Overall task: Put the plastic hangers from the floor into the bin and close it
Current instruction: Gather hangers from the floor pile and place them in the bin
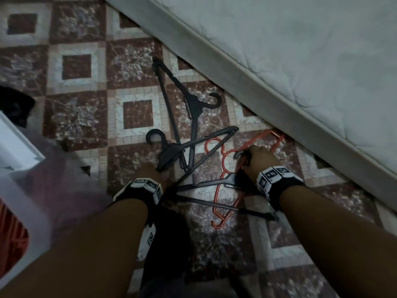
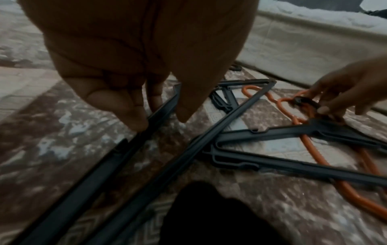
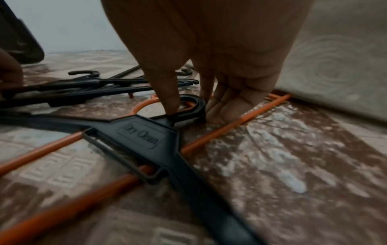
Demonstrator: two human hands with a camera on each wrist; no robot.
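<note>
Several plastic hangers lie tangled on the patterned floor: one black hanger (image 1: 189, 102) farthest away, a second black hanger (image 1: 171, 150) by my left hand, a third black hanger (image 3: 144, 137) lying over an orange hanger (image 1: 223, 183). My left hand (image 2: 161, 119) reaches down with thumb and fingers on either side of the second hanger's bar (image 2: 165, 107), pinching it. My right hand (image 3: 193, 112) pinches the third hanger's hook (image 3: 194, 106), thumb inside the curve and fingers curled outside. All the hangers rest on the floor.
A translucent bin (image 1: 23, 190) stands at the left edge, with a white lid (image 1: 17, 145) behind it. A mattress edge (image 1: 279, 87) runs diagonally along the right, and the orange hanger's far corner (image 1: 277, 136) touches it. A dark object (image 1: 12, 106) sits far left.
</note>
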